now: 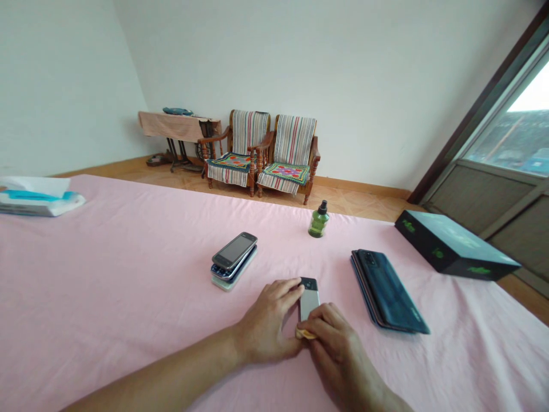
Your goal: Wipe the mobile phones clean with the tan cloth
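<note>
When we look down at our hands, we see a small phone (309,303) with a silver back and a black top end, lying flat on a pink sheet (128,274). Our left hand (266,321) is at its left side, and these fingers (283,289) are bent and clenched on the phone's edge near the top. Our right hand (338,350) lies over the lower end, and its fingers (326,320) are closed on a yellow cloth (305,334), which touches the phone.

Just to the left of the hands, we have a stack of three phones (234,260), with a dark touchscreen phone on top and a pale green one at the bottom. To the right lies a pile of dark blue smartphones (388,292). Farther on the sheet stand a green spray bottle (318,222) and a black box with green marks (454,247), which sits tilted at the sheet's edge. A white and blue tissue pack (38,196) is at the far left. Beyond the sheet, on the tiled floor, we see two wooden armchairs (249,150) with striped covers and a small table (175,126) under a peach cloth, and a window (514,137) at right.
</note>
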{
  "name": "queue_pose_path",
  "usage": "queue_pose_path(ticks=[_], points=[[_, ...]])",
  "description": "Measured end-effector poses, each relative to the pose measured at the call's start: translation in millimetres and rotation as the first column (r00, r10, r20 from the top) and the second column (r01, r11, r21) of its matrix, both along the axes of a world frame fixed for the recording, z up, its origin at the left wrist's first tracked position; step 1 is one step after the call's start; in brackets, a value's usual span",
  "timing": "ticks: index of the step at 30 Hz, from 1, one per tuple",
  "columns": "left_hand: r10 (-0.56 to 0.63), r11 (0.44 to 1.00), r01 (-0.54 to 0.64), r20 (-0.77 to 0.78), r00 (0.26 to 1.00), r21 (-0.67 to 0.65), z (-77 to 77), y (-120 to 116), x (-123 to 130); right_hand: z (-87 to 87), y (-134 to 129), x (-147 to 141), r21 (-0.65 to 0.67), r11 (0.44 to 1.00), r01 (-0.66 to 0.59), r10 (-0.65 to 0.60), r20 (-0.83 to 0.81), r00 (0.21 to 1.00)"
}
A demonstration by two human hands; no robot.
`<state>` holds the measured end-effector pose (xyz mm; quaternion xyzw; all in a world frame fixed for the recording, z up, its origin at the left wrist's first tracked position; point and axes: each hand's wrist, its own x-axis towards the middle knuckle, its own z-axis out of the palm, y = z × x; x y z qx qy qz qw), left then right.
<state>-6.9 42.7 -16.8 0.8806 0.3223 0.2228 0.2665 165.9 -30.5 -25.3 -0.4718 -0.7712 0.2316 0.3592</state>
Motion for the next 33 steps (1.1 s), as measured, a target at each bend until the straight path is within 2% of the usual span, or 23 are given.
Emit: queue_pose_path(ticks=[7,17,20,25,33], points=[[-0.005,1.0,0.005,-0.023,1.0,-0.004,-0.9,1,-1,7.7,4,6,-0.053,0.997,-0.052,0.055,0.066,0.996],[0.013,1.0,-0.013,-0.008,1.0,0.006,-3.1,1,-1,13.9,-1,29,-0.211,0.975,-0.068,0.072,0.011,0.997],[0.017,1.0,-0.017,-0.021,1.0,0.004,-2.6,1,0,13.9,5,38,-0.233,0.973,-0.006,-0.007,-0.053,0.999],[0.002,1.0,-0.002,-0.02,1.0,0.003,-1.3,2,-2,11.7,30,41,-0.122,0.964,0.238,-0.25,-0.101,0.963],[-0.007,1.0,0.007,-0.025,1.0,-0.004,0.4,3,-2,1.3,70,25,-0.068,0.945,0.32,-0.327,-0.184,0.927]])
